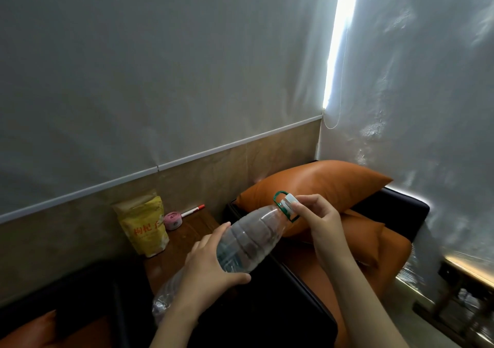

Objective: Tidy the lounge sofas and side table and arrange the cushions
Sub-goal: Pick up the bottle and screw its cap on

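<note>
The person stands over the corner between 2 sofas, holding a big clear plastic bottle (248,238) slanted in the air above the side table (187,240), neck pointing up and to the right. The left hand (211,270) grips the bottle's wide body, fingers wrapped over the top and thumb curled underneath. The right hand (318,216) is at the neck, its fingertips pinching the white cap (290,202), with a green carry loop (279,196) sticking out just below it.

On the wooden side table, against the wall, a yellow pouch (144,224) stands upright; just beside it lies a pink roll of tape (172,220), and behind that a red and white pen (193,210).

To the right, the dark sofa (401,206) has 1 plump orange cushion (320,184) propped in its corner, leaning over the armrest toward the table. A second orange cushion (369,235) lies flatter below it, touching it. The other sofa's black arm (93,294) shows at the lower left.
</note>
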The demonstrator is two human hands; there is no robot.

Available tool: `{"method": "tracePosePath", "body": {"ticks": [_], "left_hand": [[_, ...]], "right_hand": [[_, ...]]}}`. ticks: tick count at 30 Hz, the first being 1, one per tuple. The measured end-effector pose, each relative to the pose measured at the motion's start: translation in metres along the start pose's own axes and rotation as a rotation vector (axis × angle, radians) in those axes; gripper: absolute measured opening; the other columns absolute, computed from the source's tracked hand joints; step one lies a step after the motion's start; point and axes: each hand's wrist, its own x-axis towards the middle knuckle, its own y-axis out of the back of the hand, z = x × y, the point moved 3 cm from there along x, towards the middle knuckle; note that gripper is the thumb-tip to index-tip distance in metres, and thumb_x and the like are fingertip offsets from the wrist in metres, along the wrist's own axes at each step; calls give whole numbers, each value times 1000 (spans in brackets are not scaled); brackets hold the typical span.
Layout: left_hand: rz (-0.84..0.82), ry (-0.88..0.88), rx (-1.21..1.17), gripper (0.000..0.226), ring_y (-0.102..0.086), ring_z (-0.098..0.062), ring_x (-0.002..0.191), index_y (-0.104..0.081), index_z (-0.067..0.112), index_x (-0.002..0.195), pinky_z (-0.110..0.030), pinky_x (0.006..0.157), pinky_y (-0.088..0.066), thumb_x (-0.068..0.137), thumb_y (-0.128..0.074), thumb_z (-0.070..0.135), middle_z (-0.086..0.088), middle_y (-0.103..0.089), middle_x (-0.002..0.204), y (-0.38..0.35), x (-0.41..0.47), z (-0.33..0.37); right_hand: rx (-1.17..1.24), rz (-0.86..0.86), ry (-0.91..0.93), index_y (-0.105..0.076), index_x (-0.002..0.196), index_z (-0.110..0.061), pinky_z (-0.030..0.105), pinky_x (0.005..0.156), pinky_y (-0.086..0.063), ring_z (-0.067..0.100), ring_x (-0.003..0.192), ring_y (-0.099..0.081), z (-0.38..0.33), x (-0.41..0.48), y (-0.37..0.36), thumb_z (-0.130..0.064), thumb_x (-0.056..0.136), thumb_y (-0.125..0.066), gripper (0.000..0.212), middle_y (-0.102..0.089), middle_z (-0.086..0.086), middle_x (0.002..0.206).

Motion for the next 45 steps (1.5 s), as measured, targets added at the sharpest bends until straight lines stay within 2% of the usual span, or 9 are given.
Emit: {"method": "tracePosePath", "body": {"ticks": [3, 6, 8, 12, 20, 27, 33, 39, 45], "left_hand": [[14, -18, 13, 108, -39, -13, 125, -26, 46, 144, -36, 106, -37, 56, -88, 43, 14, -41, 134, -1, 1, 2], [12, -21, -15, 108, -39, -11, 124, -28, 48, 143, -37, 106, -38, 54, -89, 43, 16, -42, 132, -3, 3, 1], [-14, -33, -45, 107, -38, -9, 125, -30, 48, 141, -36, 107, -37, 51, -88, 45, 18, -42, 133, -5, 6, -1], [-88, -30, -149, 107, -44, -6, 124, -36, 51, 136, -37, 106, -42, 40, -84, 55, 19, -47, 133, -8, 11, -6], [-146, -32, -262, 107, -47, -1, 123, -41, 42, 138, -33, 105, -44, 43, -89, 48, 21, -51, 132, -11, 16, -10], [-171, -42, -312, 104, -50, 2, 120, -43, 39, 137, -24, 102, -44, 44, -89, 43, 22, -54, 128, -8, 19, -10], [-141, -44, -300, 105, -50, -1, 121, -43, 41, 137, -31, 104, -45, 43, -90, 46, 21, -53, 129, -8, 23, -12], [-148, -43, -333, 101, -51, 1, 120, -43, 42, 134, -27, 102, -46, 46, -91, 41, 22, -54, 128, -8, 20, -13], [-131, -43, -318, 103, -50, 0, 120, -42, 41, 137, -31, 103, -45, 45, -89, 45, 22, -53, 129, -4, 20, -13]], "right_hand": [[6, 19, 12, -63, 93, 8, 11, 63, -47, 1, 73, -66, -1, 1, 1, -3, 84, -69, 16, -69, 8, 84], [-1, 12, 5, -65, 93, 1, 14, 66, -49, 5, 80, -67, -1, 3, 3, -7, 83, -70, 14, -70, 9, 89], [0, 2, -3, -66, 92, -5, 16, 68, -50, 7, 83, -68, -1, 4, 5, -9, 83, -71, 11, -71, 9, 92], [-8, -7, 18, -67, 95, -2, 15, 69, -50, 7, 82, -67, -4, 5, 7, -8, 84, -68, 13, -71, 8, 91], [-19, -17, 9, -70, 96, -8, 19, 73, -52, 11, 89, -66, -1, 10, 7, -13, 84, -69, 13, -71, 8, 95], [11, -38, -5, -70, 100, -6, 30, 85, -53, 18, 97, -66, 2, 14, 6, -14, 85, -67, 18, -71, 10, 99], [4, -23, -4, -70, 100, -12, 20, 75, -53, 11, 92, -66, 3, 17, 2, -14, 84, -68, 16, -72, 2, 95], [-4, -48, -13, -69, 107, -14, 28, 86, -53, 16, 101, -66, 2, 19, 1, -29, 82, -66, 30, -72, 3, 102], [14, -34, 0, -68, 108, -11, 23, 82, -52, 13, 98, -66, 3, 18, 0, -19, 84, -66, 25, -72, 4, 102]]}}
